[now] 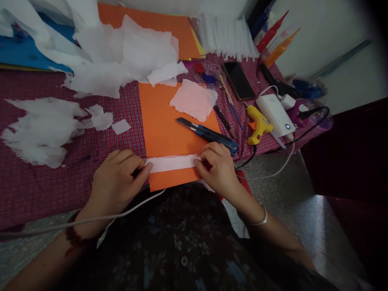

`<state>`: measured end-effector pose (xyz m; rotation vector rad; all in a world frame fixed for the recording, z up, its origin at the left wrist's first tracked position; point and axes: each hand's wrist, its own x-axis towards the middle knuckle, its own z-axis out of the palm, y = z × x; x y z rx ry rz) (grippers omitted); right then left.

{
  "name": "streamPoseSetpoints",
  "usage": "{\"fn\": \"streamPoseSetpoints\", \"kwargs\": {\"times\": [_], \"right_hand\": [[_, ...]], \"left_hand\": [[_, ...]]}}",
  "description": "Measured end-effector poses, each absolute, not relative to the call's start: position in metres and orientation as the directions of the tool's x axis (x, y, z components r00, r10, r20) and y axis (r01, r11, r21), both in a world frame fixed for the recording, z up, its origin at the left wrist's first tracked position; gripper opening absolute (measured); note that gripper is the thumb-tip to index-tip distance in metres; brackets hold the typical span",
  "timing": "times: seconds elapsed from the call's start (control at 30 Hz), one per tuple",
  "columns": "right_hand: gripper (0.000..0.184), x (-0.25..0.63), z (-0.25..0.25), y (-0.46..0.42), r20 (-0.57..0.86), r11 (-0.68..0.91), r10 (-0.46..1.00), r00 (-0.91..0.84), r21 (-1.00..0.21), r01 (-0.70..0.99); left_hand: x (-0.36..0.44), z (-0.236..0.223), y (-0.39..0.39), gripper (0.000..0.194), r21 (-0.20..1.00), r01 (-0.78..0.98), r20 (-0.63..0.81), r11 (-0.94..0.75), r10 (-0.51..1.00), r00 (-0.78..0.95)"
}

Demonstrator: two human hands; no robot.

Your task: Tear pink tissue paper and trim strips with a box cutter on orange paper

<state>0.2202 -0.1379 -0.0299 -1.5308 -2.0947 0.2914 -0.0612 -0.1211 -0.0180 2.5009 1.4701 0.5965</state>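
A white strip of tissue paper (pixel 173 162) stretches across the lower part of an orange sheet (pixel 163 129). My left hand (pixel 117 178) pinches its left end between thumb and fingers. At the other end, my right hand (pixel 216 165) is closed on the strip in the same way. Just beyond my right hand lies a blue utility knife (pixel 212 135), its blade out and pointing left. A pink piece of tissue paper (pixel 194 99) rests at the top right of the orange sheet.
Torn white tissue (pixel 45 129) is heaped at the left, with more (pixel 145 48) behind. On the right are a yellow glue gun (pixel 257 125), a white power bank (pixel 275 115) and a phone (pixel 238 81). A white cable (pixel 121 215) crosses in front of my left wrist.
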Motion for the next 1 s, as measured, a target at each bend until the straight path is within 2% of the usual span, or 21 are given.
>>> {"fn": "streamPoseSetpoints", "kwargs": {"times": [0.3,0.4,0.47,0.53,0.6,0.8,1.0], "right_hand": [[0.016,0.218,-0.028,-0.136,0.282,0.319,0.936,-0.209,-0.435,0.842],[0.004,0.218,-0.030,-0.136,0.291,0.300,0.939,-0.183,-0.435,0.849],[0.012,0.219,-0.032,-0.136,0.303,0.297,0.937,-0.171,-0.441,0.847],[0.021,0.219,-0.033,-0.136,0.321,0.308,0.932,-0.171,-0.446,0.840],[0.025,0.219,-0.034,-0.136,0.331,0.316,0.927,-0.174,-0.445,0.838],[0.030,0.219,-0.038,-0.135,0.345,0.331,0.919,-0.189,-0.417,0.847],[0.031,0.216,-0.021,-0.146,0.357,0.390,0.905,-0.232,-0.476,0.788]], "left_hand": [[-0.061,-0.019,-0.123,0.033,0.355,0.795,0.255,-0.492,0.869,0.424],[-0.061,-0.021,-0.124,0.018,0.368,0.815,0.249,-0.447,0.892,0.376],[-0.060,-0.022,-0.126,0.008,0.365,0.828,0.260,-0.427,0.900,0.350],[-0.060,-0.023,-0.127,0.024,0.355,0.833,0.265,-0.424,0.900,0.346],[-0.060,-0.024,-0.127,0.030,0.342,0.835,0.271,-0.430,0.896,0.351],[-0.062,-0.024,-0.123,0.029,0.274,0.842,0.247,-0.465,0.880,0.406],[-0.062,-0.025,-0.121,0.030,0.236,0.816,0.295,-0.527,0.839,0.457]]}}
